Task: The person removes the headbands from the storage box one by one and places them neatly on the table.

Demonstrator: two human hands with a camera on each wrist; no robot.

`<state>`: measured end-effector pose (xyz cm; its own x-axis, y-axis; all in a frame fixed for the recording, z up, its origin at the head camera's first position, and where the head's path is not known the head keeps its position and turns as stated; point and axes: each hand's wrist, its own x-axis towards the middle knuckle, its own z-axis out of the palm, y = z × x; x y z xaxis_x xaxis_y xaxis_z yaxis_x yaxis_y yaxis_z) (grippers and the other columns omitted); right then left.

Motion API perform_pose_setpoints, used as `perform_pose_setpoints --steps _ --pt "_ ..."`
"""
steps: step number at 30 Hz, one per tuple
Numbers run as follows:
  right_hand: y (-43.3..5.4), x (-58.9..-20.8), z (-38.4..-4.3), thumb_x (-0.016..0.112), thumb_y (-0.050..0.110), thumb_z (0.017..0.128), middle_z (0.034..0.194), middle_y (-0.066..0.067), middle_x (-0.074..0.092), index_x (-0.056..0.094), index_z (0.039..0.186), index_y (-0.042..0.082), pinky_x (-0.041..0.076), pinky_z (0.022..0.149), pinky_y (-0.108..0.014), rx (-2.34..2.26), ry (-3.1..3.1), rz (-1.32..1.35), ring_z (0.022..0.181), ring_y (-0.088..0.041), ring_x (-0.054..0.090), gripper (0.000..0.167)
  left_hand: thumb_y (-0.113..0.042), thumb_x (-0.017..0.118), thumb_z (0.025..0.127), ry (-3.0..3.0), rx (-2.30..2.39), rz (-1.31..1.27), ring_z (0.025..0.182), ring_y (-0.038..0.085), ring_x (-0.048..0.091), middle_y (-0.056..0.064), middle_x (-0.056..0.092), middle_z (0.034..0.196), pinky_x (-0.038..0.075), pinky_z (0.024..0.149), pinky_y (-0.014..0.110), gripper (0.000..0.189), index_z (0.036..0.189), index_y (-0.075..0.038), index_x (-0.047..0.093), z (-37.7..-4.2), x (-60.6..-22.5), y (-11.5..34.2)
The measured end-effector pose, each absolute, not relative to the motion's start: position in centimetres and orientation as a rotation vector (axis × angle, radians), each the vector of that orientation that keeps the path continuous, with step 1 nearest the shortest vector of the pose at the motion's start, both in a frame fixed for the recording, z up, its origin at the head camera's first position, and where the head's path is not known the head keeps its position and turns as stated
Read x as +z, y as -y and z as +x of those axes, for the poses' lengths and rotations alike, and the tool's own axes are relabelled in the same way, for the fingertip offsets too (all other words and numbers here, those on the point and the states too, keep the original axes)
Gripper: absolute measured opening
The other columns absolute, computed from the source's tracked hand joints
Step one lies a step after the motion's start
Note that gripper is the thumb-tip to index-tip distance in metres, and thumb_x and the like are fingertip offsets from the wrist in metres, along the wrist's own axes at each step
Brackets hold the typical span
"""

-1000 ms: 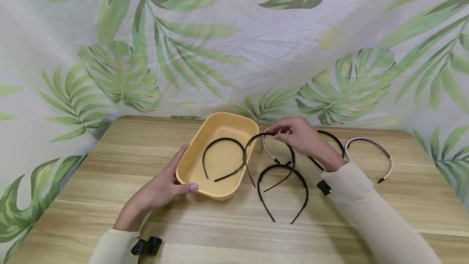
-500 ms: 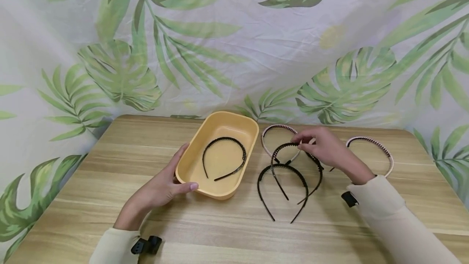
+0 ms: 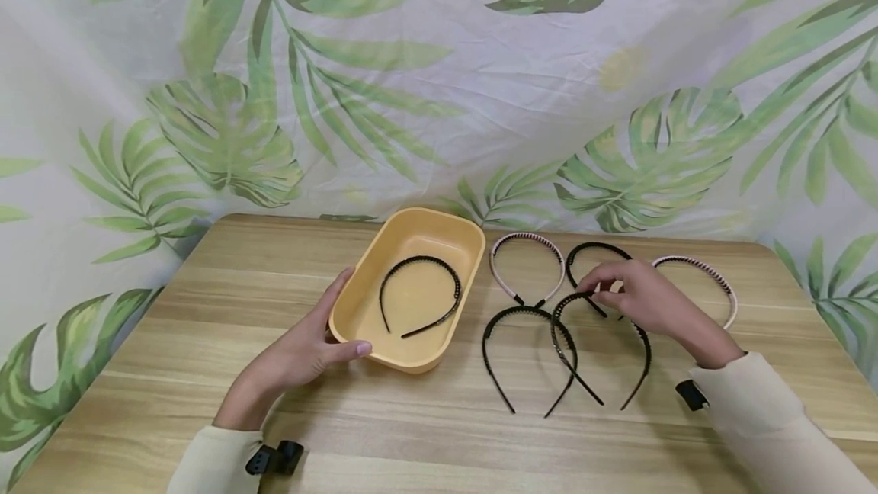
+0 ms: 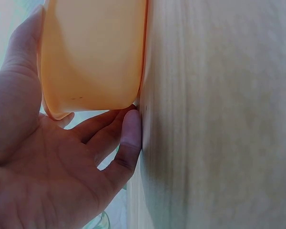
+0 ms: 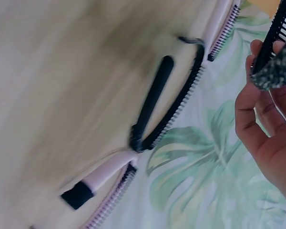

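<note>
My left hand (image 3: 298,353) grips the near left corner of a yellow plastic box (image 3: 370,280), thumb over the near rim and fingers along the left side. In the left wrist view, the fingers reach round beside the box wall (image 4: 95,57). A black headband (image 3: 420,258) lies inside it. Right of the box, my right hand (image 3: 641,296) pinches the top of another black toothed headband (image 3: 581,383). Its glittery band (image 5: 276,71) shows in the right wrist view. The held headband overlaps a black headband (image 3: 484,341) on the table.
Behind the right hand lie a pink headband (image 3: 492,269), a black headband (image 3: 604,245) and a second pink headband (image 3: 727,288). The wooden table (image 3: 398,441) ends at a leaf-print cloth (image 3: 384,136) hanging behind it.
My right hand has moved right and nearer with the headband, from beside the box's right rim to over the table. The left hand and the box stay put.
</note>
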<state>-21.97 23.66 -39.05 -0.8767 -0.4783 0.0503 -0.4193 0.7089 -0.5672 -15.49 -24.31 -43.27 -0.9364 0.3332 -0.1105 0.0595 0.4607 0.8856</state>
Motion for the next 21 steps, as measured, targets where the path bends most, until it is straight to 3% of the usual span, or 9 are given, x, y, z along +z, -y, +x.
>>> perform_pose_setpoints --steps 4,10,15,21 --pt "-24.5 -39.5 -21.6 0.071 -0.004 0.093 0.102 -0.003 0.078 0.081 0.105 0.01 0.051 0.068 -0.026 -0.913 -2.788 -0.731 0.085 -0.006 0.062 0.021 -0.025 0.082 0.093 -2.441 1.47 0.333 0.139 0.041 0.051 0.026 0.013 0.173 0.048 0.106 0.039 0.117 0.17 -0.027 -0.005 -15.5 -43.3 24.4" --pt "-25.7 -40.4 -21.4 0.072 -0.009 0.09 0.099 -0.001 0.078 0.08 0.101 0.01 0.053 0.075 -0.026 -0.901 -2.795 -0.765 0.087 -0.008 0.066 0.023 -0.027 0.083 0.092 -2.451 1.458 0.324 0.14 0.04 0.051 0.026 0.013 0.173 0.047 0.107 0.04 0.117 0.17 -0.029 -0.005 -15.5 -43.4 24.4" --pt "-26.4 -41.0 -21.2 0.072 -0.01 0.088 0.098 0.001 0.078 0.08 0.099 0.012 0.055 0.08 -0.03 -0.881 -2.809 -0.794 0.091 -0.006 0.066 0.026 -0.027 0.083 0.092 -2.451 1.45 0.311 0.141 0.04 0.05 0.024 0.011 0.174 0.047 0.105 0.028 0.117 0.17 -0.031 -0.004 -15.5 -43.4 24.4" --pt "-26.8 -41.3 -21.0 0.072 -0.009 0.088 0.101 0.001 0.078 0.081 0.097 0.015 0.056 0.082 -0.035 -0.844 -2.81 -0.793 0.096 -0.006 0.066 0.028 -0.029 0.083 0.092 -2.46 1.443 0.32 0.141 0.04 0.05 0.025 0.011 0.174 0.046 0.109 0.041 0.118 0.17 -0.029 -0.005 -15.5 -43.3 24.4"
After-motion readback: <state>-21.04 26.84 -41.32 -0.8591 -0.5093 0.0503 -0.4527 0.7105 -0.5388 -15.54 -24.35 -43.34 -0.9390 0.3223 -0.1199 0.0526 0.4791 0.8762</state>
